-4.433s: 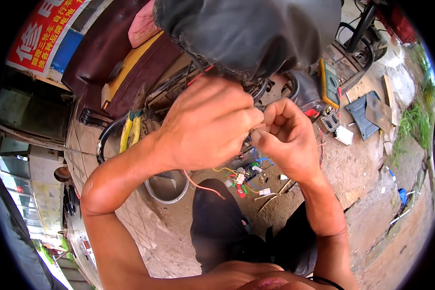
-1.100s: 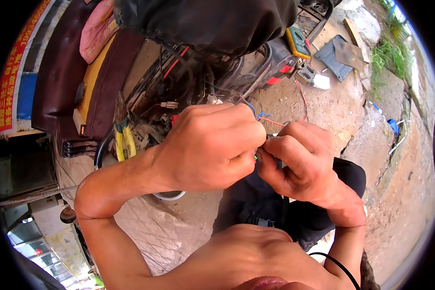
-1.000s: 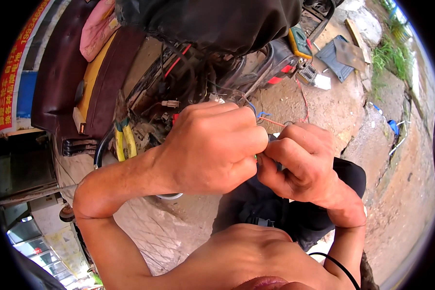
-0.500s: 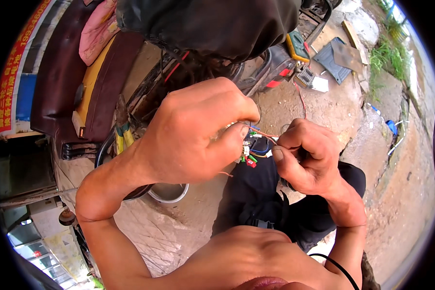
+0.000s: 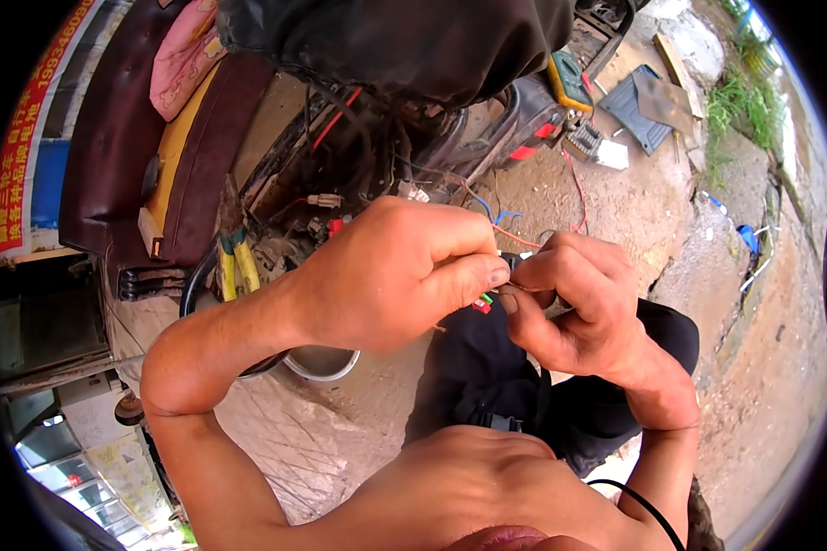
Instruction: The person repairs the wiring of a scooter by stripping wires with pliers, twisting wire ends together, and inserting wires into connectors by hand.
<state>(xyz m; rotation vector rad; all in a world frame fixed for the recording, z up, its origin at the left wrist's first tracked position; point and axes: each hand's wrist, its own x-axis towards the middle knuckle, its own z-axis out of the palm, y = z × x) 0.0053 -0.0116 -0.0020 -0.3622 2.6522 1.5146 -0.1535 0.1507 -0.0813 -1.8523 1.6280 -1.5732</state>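
Note:
My left hand (image 5: 386,275) and my right hand (image 5: 583,303) meet above my lap, thumb and forefinger of each pinched on a thin wire. An orange wire (image 5: 520,241) runs up to my right fingers. What exactly sits between the fingertips is mostly hidden. Small red and green connectors (image 5: 483,304) peek out below the left thumb tip. Beyond the hands, a blue wire (image 5: 504,217) bends out of the wiring of a dark vehicle frame. A pale plug (image 5: 323,200) and a red connector (image 5: 336,226) lie among that wiring.
A black covered seat (image 5: 395,50) overhangs the vehicle frame. A yellow-edged multimeter (image 5: 571,83) lies at the far right, near a dark plastic panel (image 5: 636,110). Yellow-handled pliers (image 5: 239,262) rest left of the frame. Below my left wrist sits a round basin (image 5: 351,365).
My left hand has moved right and slightly down, so the two hands' fingertips now nearly touch. The vehicle's wiring and the blue wire have come into sight; the connectors are more covered.

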